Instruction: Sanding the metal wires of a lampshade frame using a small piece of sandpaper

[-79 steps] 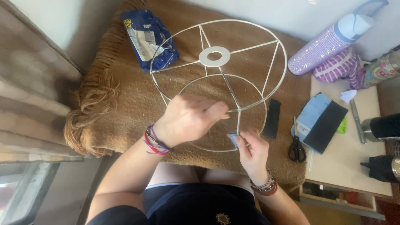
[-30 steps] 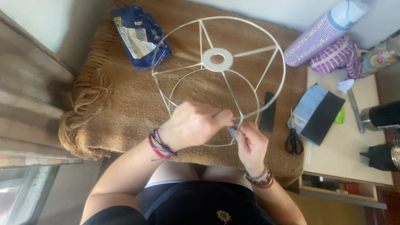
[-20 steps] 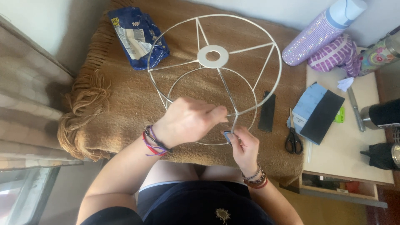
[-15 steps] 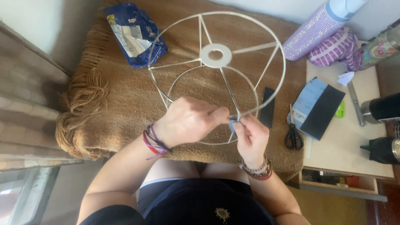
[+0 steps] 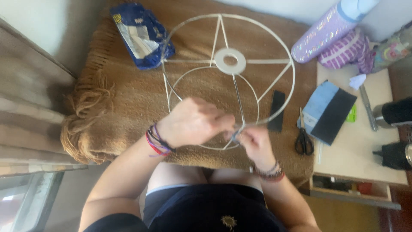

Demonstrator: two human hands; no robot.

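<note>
- White wire lampshade frame (image 5: 227, 64) lies on the brown fringed blanket (image 5: 128, 99); it looks light and stiff, though thin struts could bend if squeezed.
- Best hold: at a strut-ring joint or on the ring, not mid-strut.
- Left hand (image 5: 193, 122) is curled, fingertips pinching at the near ring.
- Right hand (image 5: 255, 141) pinches a small bluish bit at the same joint; I cannot tell what it is.
- Frame's near edge sits right at both hands; scissors (image 5: 304, 139) lie on the blanket's right edge, by the worktop (image 5: 360, 159).
</note>
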